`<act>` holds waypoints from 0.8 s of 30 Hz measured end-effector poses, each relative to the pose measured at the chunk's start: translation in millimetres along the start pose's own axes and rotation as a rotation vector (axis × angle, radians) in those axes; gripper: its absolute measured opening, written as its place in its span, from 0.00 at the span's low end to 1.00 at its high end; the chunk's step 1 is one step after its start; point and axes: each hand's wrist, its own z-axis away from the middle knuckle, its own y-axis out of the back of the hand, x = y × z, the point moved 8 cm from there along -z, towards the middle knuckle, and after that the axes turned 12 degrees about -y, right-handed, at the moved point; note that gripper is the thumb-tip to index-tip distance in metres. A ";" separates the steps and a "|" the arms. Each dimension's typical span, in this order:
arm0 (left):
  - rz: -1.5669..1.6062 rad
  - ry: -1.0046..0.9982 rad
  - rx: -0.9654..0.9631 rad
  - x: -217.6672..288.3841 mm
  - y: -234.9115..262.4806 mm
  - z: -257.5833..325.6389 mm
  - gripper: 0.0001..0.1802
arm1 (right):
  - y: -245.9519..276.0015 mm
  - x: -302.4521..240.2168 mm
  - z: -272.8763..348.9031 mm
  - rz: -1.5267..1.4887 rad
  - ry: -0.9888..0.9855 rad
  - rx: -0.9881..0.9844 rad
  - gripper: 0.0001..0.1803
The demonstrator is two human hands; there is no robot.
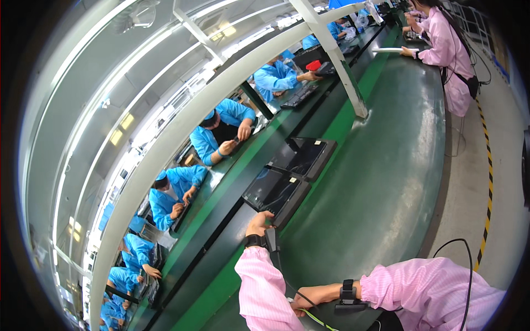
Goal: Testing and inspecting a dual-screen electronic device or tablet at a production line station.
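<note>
My left hand (258, 223) is at the near corner of a black flat-screen panel (274, 190), its fingers bent round the edge. The panel lies on the green line, glossy face up, with a small pale label by its edge. Touching its far end is a second black panel (301, 156), also lying flat with a small label. My right hand (312, 297) is low in front of me, fingers curled in. A yellow-green wire (314, 317) runs beside those fingers; what they hold is hidden. Both wrists wear black straps, and a dark cable hangs from the left one.
A long green workbench (381, 182) curves away to the right. A white post (337, 60) stands on it. Co-workers in blue (171, 193) handle dark devices across the line. Another person in pink (441, 49) stands at the far right, beside a floor with striped tape (488, 182).
</note>
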 end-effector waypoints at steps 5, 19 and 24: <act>0.153 -0.075 0.002 -15.3 30.5 -19.7 0.18 | -7.8 0.8 -5.2 0.012 -0.018 -0.043 0.19; 0.229 -0.137 -0.141 -15.4 6.0 39.0 0.12 | 6.9 10.7 -7.9 -0.100 -0.107 -0.082 0.24; 0.321 -0.214 -0.129 -26.5 -4.8 69.2 0.09 | 7.1 12.6 -4.1 -0.071 -0.089 -0.096 0.23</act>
